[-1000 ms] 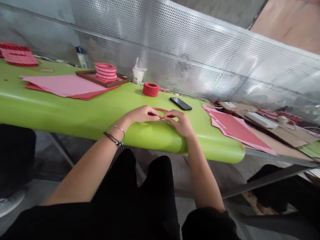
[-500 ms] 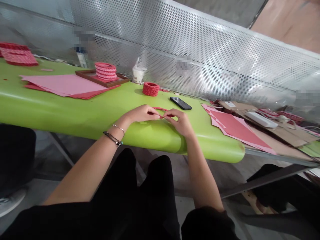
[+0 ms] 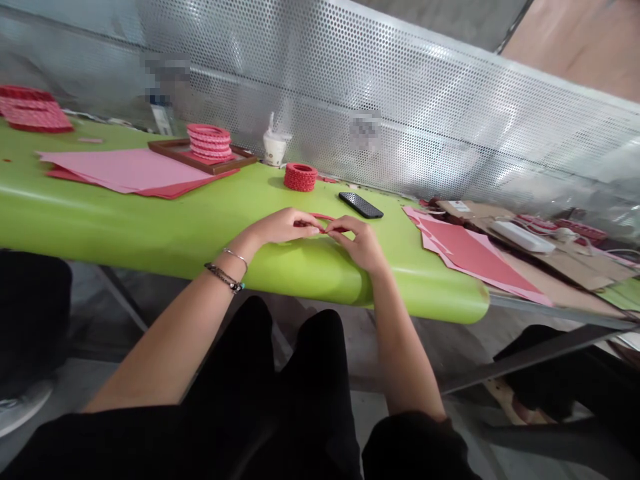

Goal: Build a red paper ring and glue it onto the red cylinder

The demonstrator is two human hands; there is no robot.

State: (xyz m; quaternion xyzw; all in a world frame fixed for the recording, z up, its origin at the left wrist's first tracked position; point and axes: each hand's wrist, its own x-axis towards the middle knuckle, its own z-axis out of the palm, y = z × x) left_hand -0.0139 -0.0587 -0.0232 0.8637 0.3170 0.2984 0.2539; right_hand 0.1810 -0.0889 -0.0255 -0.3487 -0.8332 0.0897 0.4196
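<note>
Head view: we see the left hand (image 3: 286,225) and right hand (image 3: 357,241) both pinching a red band (image 3: 324,217) above the green table (image 3: 225,203); it lies between them, long axis side to side, arc bowing away, neither hand clearly nearer.

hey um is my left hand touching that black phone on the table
Apart: the head view shows bare green tabletop between the left hand and the black phone.
</note>
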